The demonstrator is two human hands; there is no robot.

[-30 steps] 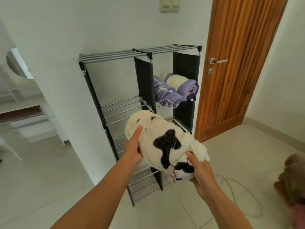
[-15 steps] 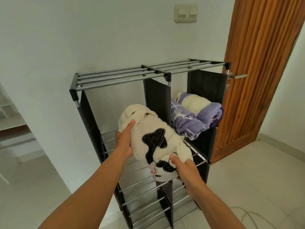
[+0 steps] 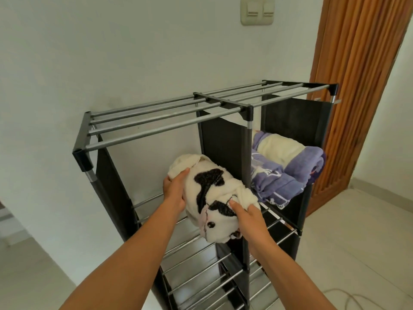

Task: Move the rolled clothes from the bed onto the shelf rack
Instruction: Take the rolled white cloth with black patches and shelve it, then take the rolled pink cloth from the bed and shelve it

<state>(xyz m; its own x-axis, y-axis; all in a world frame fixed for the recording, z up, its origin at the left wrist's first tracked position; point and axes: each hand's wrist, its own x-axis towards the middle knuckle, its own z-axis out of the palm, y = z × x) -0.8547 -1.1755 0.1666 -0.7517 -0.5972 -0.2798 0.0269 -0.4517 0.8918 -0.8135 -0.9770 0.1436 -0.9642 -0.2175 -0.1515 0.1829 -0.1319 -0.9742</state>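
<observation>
rolled cow-print garment [image 3: 214, 193] gripped between left hand [image 3: 175, 191] and right hand [image 3: 249, 218].

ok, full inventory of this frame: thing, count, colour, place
shelf rack: 1, black frame with silver bars, against the wall, centre
white roll with black patches: 1, going into the upper left compartment, near end sticking out past the front
purple-and-cream rolls: 2 as far as I can tell, upper right compartment, side by side
light switch plate: 1, cream, two rockers, on the wall above the rack
door: 1, brown wood, right of the rack
cable: 1, pale, on the floor at lower right
left hand: on the left side of the white roll, gripping it
right hand: on the roll's near right end, gripping it
</observation>
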